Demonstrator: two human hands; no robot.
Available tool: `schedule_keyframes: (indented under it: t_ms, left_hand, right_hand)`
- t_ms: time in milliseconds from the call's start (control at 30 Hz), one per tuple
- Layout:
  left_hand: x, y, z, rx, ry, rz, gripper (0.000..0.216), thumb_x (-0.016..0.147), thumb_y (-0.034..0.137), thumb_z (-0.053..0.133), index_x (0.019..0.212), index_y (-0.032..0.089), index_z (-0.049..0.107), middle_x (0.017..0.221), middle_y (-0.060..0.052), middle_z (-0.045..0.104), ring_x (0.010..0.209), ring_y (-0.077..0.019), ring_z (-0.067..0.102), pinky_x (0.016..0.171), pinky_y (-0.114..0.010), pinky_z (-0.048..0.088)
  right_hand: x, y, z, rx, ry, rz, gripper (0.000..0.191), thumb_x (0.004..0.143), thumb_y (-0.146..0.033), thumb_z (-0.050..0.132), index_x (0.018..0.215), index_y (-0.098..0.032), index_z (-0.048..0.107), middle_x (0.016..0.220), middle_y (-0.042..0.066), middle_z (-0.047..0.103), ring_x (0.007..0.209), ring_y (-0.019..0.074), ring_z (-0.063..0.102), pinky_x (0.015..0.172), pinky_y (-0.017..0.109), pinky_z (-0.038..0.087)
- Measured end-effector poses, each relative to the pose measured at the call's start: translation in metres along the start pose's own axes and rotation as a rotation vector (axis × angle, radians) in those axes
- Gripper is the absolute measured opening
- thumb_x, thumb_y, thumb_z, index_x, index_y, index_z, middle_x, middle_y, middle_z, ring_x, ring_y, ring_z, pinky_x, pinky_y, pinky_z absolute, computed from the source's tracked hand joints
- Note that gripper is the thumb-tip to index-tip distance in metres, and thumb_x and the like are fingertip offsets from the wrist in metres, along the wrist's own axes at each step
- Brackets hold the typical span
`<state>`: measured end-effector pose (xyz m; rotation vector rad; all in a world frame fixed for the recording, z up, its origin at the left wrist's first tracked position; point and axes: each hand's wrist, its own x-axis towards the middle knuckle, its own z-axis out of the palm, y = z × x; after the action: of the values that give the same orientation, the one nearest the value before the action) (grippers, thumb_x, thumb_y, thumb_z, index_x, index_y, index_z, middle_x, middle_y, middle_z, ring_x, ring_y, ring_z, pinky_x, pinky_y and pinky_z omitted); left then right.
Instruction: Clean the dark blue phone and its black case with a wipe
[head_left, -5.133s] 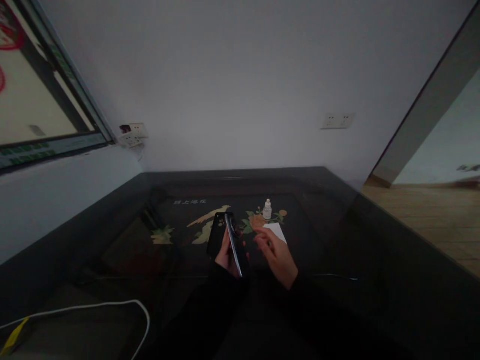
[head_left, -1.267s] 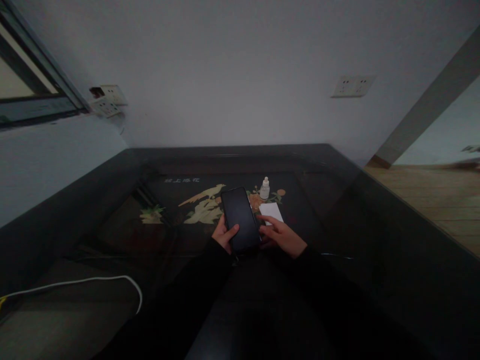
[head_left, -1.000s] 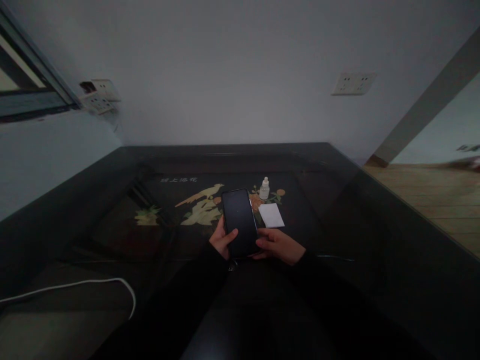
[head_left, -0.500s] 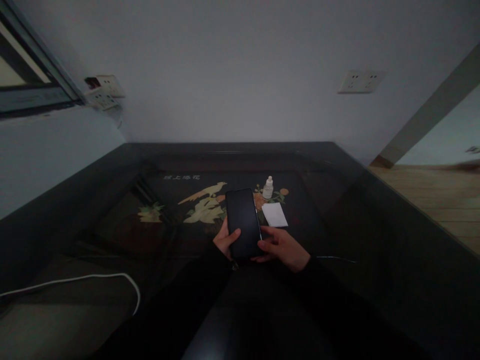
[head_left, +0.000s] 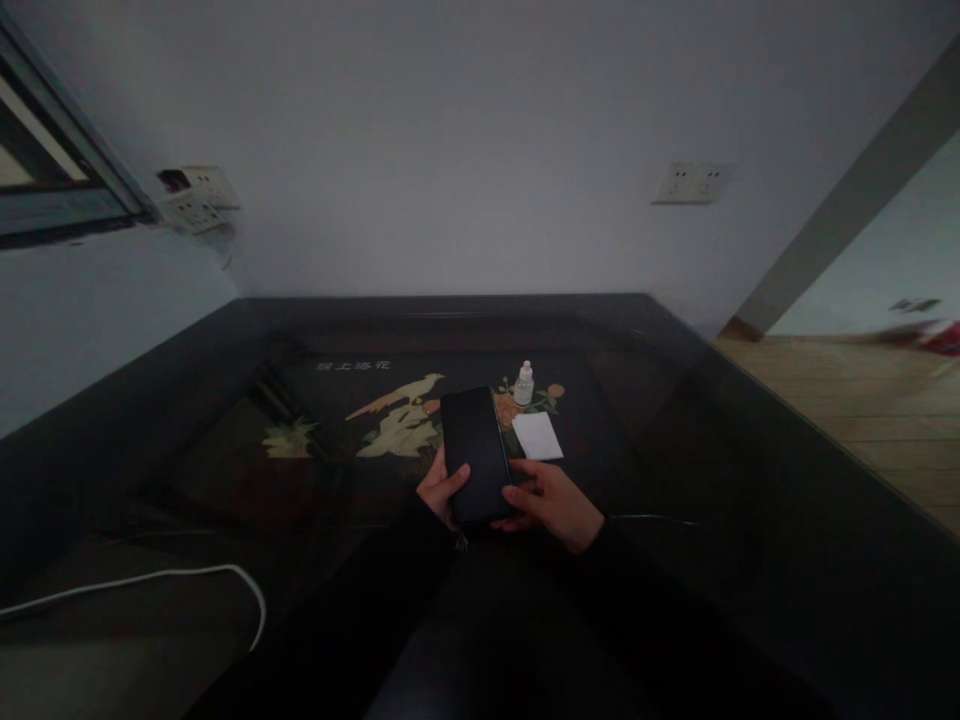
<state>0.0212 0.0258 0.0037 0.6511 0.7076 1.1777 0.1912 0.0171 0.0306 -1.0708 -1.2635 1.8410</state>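
A black smartphone [head_left: 477, 450] with a dark screen is held above the table, its top end tilted slightly left. My left hand [head_left: 442, 485] grips its left edge, thumb lying over the screen and the other fingers mostly behind it. At the lower right edge, my right hand [head_left: 553, 503] closes on the phone with the thumb at the front and fingers behind. Just beyond the right hand lies a folded white cloth or paper [head_left: 538, 436]. Behind that stands a small white dropper bottle [head_left: 523, 384], upright. A small strap or charm [head_left: 461, 541] hangs by the phone's lower end.
The dark glossy table [head_left: 600, 340] carries a bird-and-flower picture [head_left: 401, 425] and meets the wall at the back. A white cable [head_left: 165, 573] curves at the lower left. Wall sockets [head_left: 690, 183] are above the table, and a wooden floor [head_left: 840, 400] lies to the right.
The whole view has shifted slightly, so everything appears a little lower and further left. Both hands keep their hold on the phone; the bottle and white piece stay put on the table.
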Motion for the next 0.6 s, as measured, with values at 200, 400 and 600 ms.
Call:
schedule_keyframes:
  t_ms: [200,400,600]
  left_hand:
    - [0.000,-0.003,-0.001,0.073,0.027,0.029,0.078,0.066,0.032,0.070,0.132,0.024,0.030,0.098,-0.008,0.064,0.072,-0.0210,0.064,0.073,-0.040,0.049]
    - [0.000,0.002,0.001,0.049,0.011,0.093,0.079,0.063,0.027,0.073,0.132,0.023,0.033,0.099,-0.007,0.065,0.080,-0.0206,0.063,0.078,-0.036,0.048]
    - [-0.003,0.003,0.006,0.046,-0.085,0.033,0.077,0.062,0.025,0.074,0.130,0.020,0.037,0.112,-0.011,0.062,0.104,-0.0264,0.058,0.094,-0.040,0.040]
  right_hand:
    - [0.001,0.005,0.002,-0.014,0.043,-0.008,0.065,0.075,-0.033,0.065,0.127,-0.007,0.036,0.072,0.006,0.066,0.061,0.0186,0.068,0.062,0.035,0.058]
    - [-0.001,0.000,0.001,-0.052,0.000,0.020,0.068,0.078,-0.026,0.060,0.134,-0.009,0.027,0.075,0.008,0.068,0.067,0.0197,0.069,0.063,0.035,0.057]
    - [0.006,-0.034,-0.019,-0.094,0.105,-0.135,0.049,0.084,-0.023,0.052,0.130,-0.015,0.038,0.111,0.010,0.062,0.096,0.0156,0.061,0.084,0.034,0.050]
